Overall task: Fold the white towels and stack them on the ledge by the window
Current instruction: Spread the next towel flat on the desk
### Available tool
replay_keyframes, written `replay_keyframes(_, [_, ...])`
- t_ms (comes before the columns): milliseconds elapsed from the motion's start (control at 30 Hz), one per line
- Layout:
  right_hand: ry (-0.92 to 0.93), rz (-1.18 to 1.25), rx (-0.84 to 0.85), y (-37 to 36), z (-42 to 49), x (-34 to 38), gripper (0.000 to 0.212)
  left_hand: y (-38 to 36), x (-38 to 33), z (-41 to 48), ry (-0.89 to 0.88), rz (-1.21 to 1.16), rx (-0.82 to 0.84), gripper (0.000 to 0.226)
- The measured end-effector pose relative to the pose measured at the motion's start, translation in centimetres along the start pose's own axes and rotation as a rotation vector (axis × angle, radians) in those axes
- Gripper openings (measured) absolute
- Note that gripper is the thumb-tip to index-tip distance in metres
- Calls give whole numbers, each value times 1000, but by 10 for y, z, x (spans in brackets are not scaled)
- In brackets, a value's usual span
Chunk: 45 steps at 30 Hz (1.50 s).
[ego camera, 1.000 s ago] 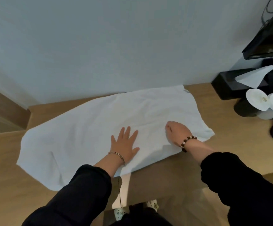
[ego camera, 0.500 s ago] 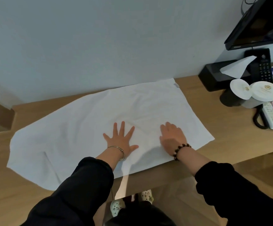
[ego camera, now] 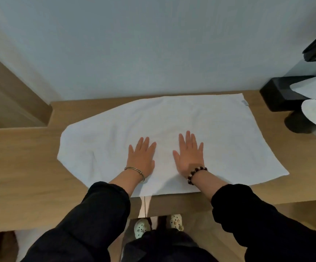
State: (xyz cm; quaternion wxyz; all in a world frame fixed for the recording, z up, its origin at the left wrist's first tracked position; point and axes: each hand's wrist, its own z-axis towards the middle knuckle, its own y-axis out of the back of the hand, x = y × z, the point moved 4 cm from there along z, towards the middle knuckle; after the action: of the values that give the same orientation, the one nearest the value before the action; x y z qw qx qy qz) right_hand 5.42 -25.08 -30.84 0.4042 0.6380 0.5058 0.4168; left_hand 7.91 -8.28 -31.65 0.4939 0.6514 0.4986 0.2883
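one white towel (ego camera: 200, 127) spread on the wooden bench (ego camera: 21, 167); my two hands, left hand (ego camera: 142, 157) and right hand (ego camera: 190, 155), rest flat on it, fingers straight, grasping nothing.

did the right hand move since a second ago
Yes: the right hand slid left across the towel, away from its near right corner, toward the left hand.

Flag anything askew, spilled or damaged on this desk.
Nothing spilled or damaged. The white towel lies askew on the desk; its left end looks rounded and creased, no square corners showing, unlike the right end. The left hand and right hand press flat on it.
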Motion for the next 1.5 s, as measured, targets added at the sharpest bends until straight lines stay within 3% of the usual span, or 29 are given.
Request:
replay_keyframes(133, [187,30,0,10,9,75,62,6,55,-34,114,68,-43,38])
replay_keyframes(233, [338,34,212,-8,13,123,64,7,86,-61,194,101,-49,32])
replay_keyframes(300, [396,-116,319,-23,14,139,71,7,103,-77,226,188,-42,31])
replay_keyframes(400, [385,-256,284,-29,19,145,76,8,127,-100,327,244,7,27])
replay_keyframes(633, [393,-367,200,-17,16,155,69,8,175,-148,709,177,314,34])
replay_keyframes(700, [429,-373,128,-7,14,165,57,14,175,-143,709,89,230,32])
replay_keyframes(800, [542,-257,-27,12,19,183,44,35,169,-125,619,14,-122,26])
replay_keyframes(867, [619,-175,-71,23,29,199,48,39,170,-108,539,-63,-313,27])
replay_keyframes(967, [648,-128,-84,36,56,228,56,21,182,-82,571,-219,-220,52])
replay_keyframes(1067, [609,-160,-98,45,93,255,57,-13,194,-73,658,-288,-103,61])
replay_keyframes(1267, [531,-355,57,40,142,283,37,-40,198,-75,665,-231,-200,64])
replay_keyframes(1400, [812,-187,-183,51,121,286,20,-39,199,-74,675,-257,-206,67])
replay_keyframes(1500, [1053,-169,-80,38,92,270,9,-37,200,-73,683,-230,-180,69])
